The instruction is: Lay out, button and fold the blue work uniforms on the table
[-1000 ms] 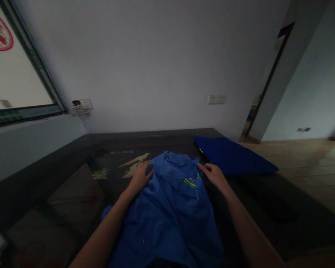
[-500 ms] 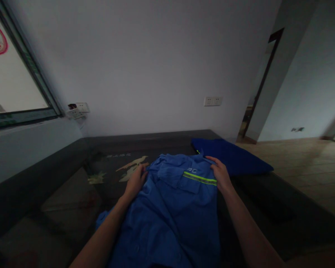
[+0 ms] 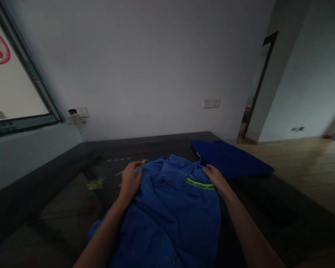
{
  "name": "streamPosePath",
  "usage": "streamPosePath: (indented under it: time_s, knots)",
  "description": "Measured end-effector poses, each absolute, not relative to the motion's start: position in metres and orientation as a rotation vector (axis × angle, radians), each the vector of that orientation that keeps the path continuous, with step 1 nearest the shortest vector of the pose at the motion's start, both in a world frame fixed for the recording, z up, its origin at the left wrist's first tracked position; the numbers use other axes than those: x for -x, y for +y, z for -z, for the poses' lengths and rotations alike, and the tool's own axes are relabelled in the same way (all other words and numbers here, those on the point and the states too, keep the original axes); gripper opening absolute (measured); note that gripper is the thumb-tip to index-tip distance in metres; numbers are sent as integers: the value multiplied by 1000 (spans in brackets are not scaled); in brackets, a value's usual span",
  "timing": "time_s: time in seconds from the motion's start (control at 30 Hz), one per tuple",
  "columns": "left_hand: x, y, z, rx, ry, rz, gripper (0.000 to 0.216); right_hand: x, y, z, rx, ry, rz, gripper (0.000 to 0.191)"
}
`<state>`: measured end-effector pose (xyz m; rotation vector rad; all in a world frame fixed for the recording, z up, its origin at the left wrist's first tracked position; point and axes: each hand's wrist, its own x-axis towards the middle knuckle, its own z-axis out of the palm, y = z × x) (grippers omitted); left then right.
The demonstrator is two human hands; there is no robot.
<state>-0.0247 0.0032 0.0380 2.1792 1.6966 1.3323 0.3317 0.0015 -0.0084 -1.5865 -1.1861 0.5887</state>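
Observation:
A blue work shirt [image 3: 167, 216] with a yellow-green reflective stripe lies front up on the dark table, its collar [image 3: 178, 169] raised at the far end. At its left shoulder, my left hand [image 3: 130, 182] rests against the cloth edge, with thumb and fingers apart. My right hand [image 3: 218, 182] pinches the cloth at the right shoulder, beside the stripe. The bottom of the shirt runs out of view, and part of a sleeve [image 3: 93, 229] shows beyond my left forearm.
A folded dark blue garment [image 3: 230, 158] lies on the far right of the glossy dark table [image 3: 64, 219]. Behind stands a pale wall with sockets [image 3: 211, 103]. A window [image 3: 16, 74] is on the left, and tiled floor [image 3: 304, 160] on the right.
My left hand has moved left and its fingers have spread off the cloth. My right hand has come slightly nearer with the shoulder. The collar now stands up more.

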Motion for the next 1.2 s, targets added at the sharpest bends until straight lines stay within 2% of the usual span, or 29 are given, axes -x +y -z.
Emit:
streamPosePath:
  time_s: [0.17, 0.23, 0.33, 0.4, 0.47, 0.63, 0.73, 0.83, 0.97, 1.03, 1.1, 1.2]
  knots:
    - [-18, -36, -46, -2438, 1213, -900, 25, -335, -4, 13, 1848, -1443, -438, 21]
    - [-28, -47, -39, -2472, 1140, -706, 29, -333, -11, 6, 1808, -1462, -580, 17]
    - [-37, -56, -25, -2369, 1135, -544, 56, -315, -23, -7, 1536, -1443, -1028, 27]
    - [-42, -58, -19, -2227, 1097, -549, 76, -294, -31, -14, 1313, -1380, -1297, 40]
    - [-47, -57, -15, -2070, 1067, -603, 87, -272, -39, -17, 1148, -1329, -1436, 49]
    - [-58, -51, -4, -1854, 1113, -694, 95, -235, -49, -14, 968, -1323, -1586, 56]
    - [-60, -46, 6, -1771, 1121, -844, 100, -227, -54, -15, 789, -1355, -1568, 53]
    - [-61, -42, 14, -1731, 1107, -953, 93, -222, -61, -21, 602, -1425, -1525, 48]
    - [-64, -40, 18, -1866, 1091, -893, 50, -224, -67, -30, 645, -1670, -1393, 42]
    - [-65, -40, 16, -2027, 1130, -832, 36, -228, -67, -35, 757, -1762, -1249, 36]
    - [-66, -42, 12, -2202, 1195, -725, 34, -235, -63, -38, 859, -1724, -1112, 32]
    - [-63, -43, 5, -2317, 1259, -639, 43, -251, -49, -36, 959, -1456, -940, 32]
